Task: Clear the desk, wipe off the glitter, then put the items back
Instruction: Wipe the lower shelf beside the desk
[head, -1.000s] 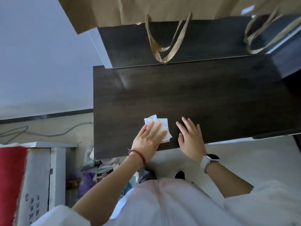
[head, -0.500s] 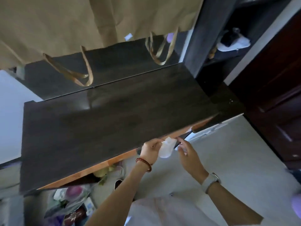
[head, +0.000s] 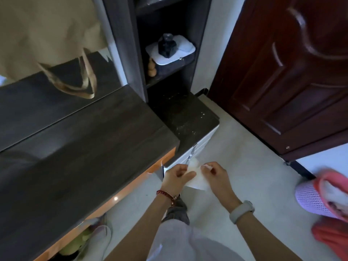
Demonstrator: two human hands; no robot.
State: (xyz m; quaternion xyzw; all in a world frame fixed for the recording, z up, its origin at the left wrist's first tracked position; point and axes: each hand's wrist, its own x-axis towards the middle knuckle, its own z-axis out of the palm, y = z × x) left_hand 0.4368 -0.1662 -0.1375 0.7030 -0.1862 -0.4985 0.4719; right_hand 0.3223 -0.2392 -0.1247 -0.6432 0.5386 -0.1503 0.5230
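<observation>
**Tissue lifted clear of desk, held between both hands**

Versus 1.0 s ago: the white crumpled paper tissue (head: 196, 178) no longer lies on the dark wood-grain desk top (head: 84, 147). It is now in the air off the desk's right front corner, above the pale floor (head: 254, 176). View has swung right; a dark red panelled door (head: 291, 72) and a dark shelf unit (head: 169, 53) now show.

Left hand (head: 177, 178), red bead bracelet at wrist, pinches the tissue's left edge. Right hand (head: 216, 175), pale wristband, pinches its upper right edge with curled fingers. Tissue looks creased, roughly triangular, stretched between the hands. Pale specks lie on the low dark cabinet top (head: 188, 117) beside the desk.
</observation>
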